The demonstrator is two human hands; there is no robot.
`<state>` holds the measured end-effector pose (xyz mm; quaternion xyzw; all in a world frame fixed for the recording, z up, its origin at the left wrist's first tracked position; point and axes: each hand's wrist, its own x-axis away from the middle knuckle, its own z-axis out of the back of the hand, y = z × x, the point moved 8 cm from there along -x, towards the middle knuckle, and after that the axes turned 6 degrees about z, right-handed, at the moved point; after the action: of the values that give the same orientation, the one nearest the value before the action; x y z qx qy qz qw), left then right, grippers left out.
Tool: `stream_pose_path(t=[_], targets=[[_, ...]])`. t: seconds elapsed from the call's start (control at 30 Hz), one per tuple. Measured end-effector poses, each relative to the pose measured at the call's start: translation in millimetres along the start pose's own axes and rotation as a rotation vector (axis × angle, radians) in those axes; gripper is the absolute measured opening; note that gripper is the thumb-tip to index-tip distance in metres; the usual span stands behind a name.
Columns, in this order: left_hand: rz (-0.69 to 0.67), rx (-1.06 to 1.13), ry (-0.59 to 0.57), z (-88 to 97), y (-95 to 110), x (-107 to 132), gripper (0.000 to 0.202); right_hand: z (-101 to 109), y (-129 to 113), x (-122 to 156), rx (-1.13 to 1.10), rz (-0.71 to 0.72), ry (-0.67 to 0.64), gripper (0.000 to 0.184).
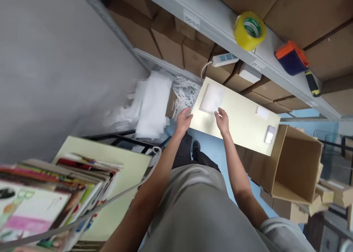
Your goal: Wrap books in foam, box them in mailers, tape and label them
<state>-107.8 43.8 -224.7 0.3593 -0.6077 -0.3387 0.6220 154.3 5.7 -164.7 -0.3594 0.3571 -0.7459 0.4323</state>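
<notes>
My left hand (pixel 184 121) is at the near left edge of a pale yellow tabletop (pixel 239 114), its fingers stretched out and holding nothing. Over the front part of the same tabletop is my right hand (pixel 222 121), fingers apart and slightly bent, with nothing in it. Its fingertips are just beside a flat, whitish translucent packet (pixel 213 97), which looks like a stack of plastic or foam sleeves; whether they touch it I cannot tell. Farther right on the tabletop lie a small white slip (pixel 263 112) and a pixelated item (pixel 270 134).
White foam sheets (pixel 154 103) and shredded paper (pixel 185 93) are left of the tabletop. A shelf above carries yellow tape (pixel 249 31) and an orange-and-blue tape dispenser (pixel 292 57). Below it sits a power strip (pixel 224 59). An open carton (pixel 296 163) stands right; magazines (pixel 35 204) are piled lower left.
</notes>
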Motion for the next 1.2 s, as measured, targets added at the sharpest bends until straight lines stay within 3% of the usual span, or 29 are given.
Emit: stream_pose_path(t=[0.17,0.33,0.6,0.77,0.87,1.0,1.1,1.2], targets=[[-0.136,0.161,0.234,75.4,13,123,0.049,-46,-43,71,-0.104,0.187,-0.268,0.059],[-0.197,0.296,0.427,131.5,10,244,0.048,-98,-86,153,-0.198,0.323,-0.545,0.060],[-0.332,0.458,0.683,218.9,-2,376,0.047,-143,-148,303,-0.215,0.495,-0.894,0.057],[-0.423,0.560,0.789,283.2,-12,460,0.047,-196,-183,419,-0.228,0.558,-1.107,0.055],[-0.451,0.602,0.891,332.7,-31,526,0.045,-235,-201,501,-0.263,0.572,-1.265,0.056],[-0.469,0.638,1.110,393.1,-77,624,0.049,-280,-212,612,-0.250,0.590,-1.494,0.057],[-0.439,0.726,1.223,423.2,-120,682,0.058,-307,-215,685,-0.213,0.631,-1.611,0.058],[-0.354,0.846,1.255,439.3,-162,720,0.066,-332,-220,749,-0.138,0.715,-1.692,0.055]])
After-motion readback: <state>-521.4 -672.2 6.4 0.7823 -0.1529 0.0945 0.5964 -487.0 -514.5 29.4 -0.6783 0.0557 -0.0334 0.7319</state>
